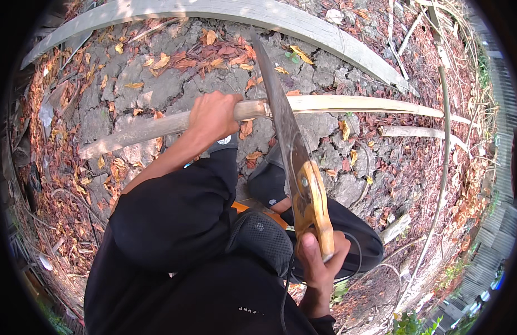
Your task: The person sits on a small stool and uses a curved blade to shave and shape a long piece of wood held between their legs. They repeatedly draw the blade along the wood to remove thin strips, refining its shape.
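Seen from the head camera, the left hand (212, 116) is clenched around a long pale bamboo pole (348, 104) lying across cracked grey ground (158, 84) strewn with dry orange leaves (183, 58). The right hand (320, 262) grasps the yellow wooden handle of a long steel machete (280, 111), whose blade crosses the pole just right of the left hand. To cut well, I judge, keep the left fingers clear of the blade and the pole pinned.

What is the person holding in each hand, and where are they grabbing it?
The right hand holds a big knife by its wooden handle. The left hand grips a long pale stick around its middle, beside the blade.
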A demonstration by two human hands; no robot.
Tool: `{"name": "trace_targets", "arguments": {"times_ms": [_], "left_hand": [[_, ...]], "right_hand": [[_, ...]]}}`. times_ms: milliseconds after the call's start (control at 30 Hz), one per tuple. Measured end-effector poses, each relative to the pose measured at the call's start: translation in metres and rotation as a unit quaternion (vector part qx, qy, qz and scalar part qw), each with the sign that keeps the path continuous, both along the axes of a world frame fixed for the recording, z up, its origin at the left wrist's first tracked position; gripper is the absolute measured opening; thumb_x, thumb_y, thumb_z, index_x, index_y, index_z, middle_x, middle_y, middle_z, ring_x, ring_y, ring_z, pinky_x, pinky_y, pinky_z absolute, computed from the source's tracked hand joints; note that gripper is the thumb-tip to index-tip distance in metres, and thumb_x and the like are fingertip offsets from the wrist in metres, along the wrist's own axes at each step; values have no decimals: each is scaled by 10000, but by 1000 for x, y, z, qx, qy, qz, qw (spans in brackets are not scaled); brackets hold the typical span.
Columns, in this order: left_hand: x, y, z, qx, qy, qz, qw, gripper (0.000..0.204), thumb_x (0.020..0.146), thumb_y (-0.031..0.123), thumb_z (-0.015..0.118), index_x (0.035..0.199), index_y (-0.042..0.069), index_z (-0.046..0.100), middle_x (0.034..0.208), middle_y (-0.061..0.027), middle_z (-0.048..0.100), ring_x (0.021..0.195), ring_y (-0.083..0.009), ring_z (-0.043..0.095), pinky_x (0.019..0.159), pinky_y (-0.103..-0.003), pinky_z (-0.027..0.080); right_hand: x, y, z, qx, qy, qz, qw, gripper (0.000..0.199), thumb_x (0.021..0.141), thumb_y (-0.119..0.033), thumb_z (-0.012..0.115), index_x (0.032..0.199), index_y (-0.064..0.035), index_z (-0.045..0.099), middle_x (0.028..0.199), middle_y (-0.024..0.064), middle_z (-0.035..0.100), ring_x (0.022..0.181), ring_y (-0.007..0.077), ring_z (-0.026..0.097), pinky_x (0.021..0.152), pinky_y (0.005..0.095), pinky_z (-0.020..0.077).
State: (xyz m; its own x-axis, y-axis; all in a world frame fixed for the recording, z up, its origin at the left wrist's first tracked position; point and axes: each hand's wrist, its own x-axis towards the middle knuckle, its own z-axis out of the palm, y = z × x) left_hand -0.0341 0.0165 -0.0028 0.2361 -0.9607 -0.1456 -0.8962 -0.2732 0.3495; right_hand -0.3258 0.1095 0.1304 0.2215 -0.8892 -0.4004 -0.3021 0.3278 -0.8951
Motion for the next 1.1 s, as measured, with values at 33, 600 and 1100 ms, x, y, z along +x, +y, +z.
{"name": "trace_targets", "arguments": {"times_ms": [33,600,1100], "left_hand": [[-3,9,5,6,7,4,1000,444,606,47,652,1041,91,726,764,-235,685,758,-407,682,705,-492,544],[-5,4,-2,32,3,0,999,474,615,40,643,1073,126,724,748,-232,679,734,-409,677,704,-499,540],[-1,-1,-2,6,-7,3,1000,434,619,27,639,1033,126,720,719,-218,670,708,-406,670,651,-505,520]], "right_hand": [[9,-12,-13,32,-10,35,999,387,895,-187,701,610,-1,516,483,16,468,433,86,429,449,287,305],[-22,32,4,-4,-102,-59,993,452,866,-255,720,555,7,524,470,19,483,415,111,454,443,254,306],[-3,-1,-11,-17,1,50,999,355,871,-180,718,618,15,564,479,28,452,423,99,429,455,289,306]]}}
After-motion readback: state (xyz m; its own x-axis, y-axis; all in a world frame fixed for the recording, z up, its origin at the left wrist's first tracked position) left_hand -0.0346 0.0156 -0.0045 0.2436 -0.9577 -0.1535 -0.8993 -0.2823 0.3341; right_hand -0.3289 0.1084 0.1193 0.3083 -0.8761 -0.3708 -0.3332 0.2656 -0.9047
